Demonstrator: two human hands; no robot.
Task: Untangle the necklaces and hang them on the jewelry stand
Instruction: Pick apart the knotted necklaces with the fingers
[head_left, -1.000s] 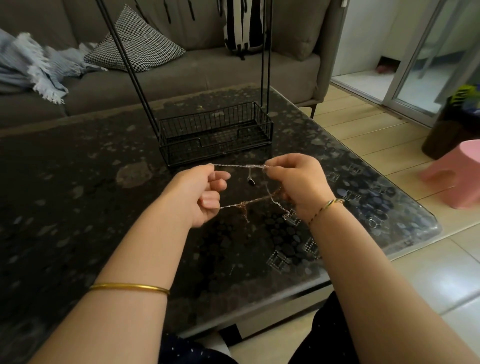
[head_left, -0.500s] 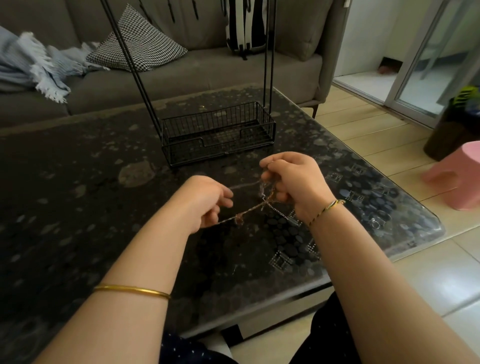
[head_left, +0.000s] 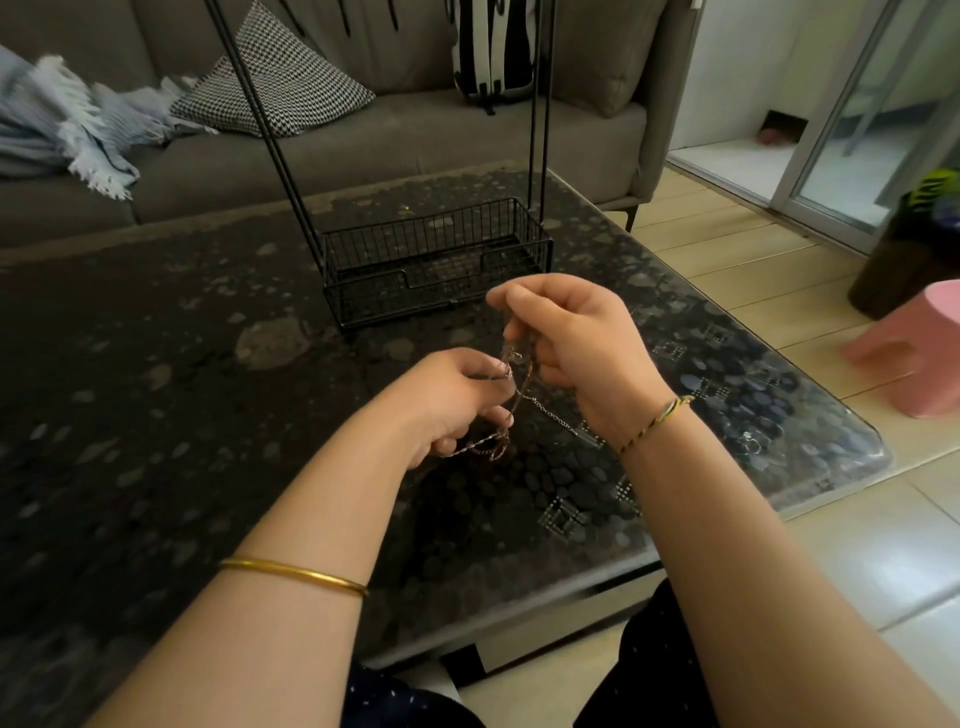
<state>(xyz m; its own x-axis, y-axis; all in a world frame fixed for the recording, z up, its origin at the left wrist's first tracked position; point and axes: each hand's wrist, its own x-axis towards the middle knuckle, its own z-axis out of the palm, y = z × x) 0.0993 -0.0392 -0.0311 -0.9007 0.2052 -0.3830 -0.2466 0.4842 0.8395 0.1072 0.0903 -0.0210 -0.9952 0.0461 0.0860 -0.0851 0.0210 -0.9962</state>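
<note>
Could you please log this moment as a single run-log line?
phase: untangling | left hand: pinches necklaces | right hand: pinches necklaces, higher | jewelry stand: on table beyond hands

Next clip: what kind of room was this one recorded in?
Most likely a home living room: a grey sofa with a houndstooth cushion and a throw blanket sits behind a dark glass-topped coffee table, with a sliding glass door at the right.

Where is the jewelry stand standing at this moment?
In the head view the jewelry stand stands on the dark table, near the middle, just beyond the right hand and in front of the grey sofa.
</note>
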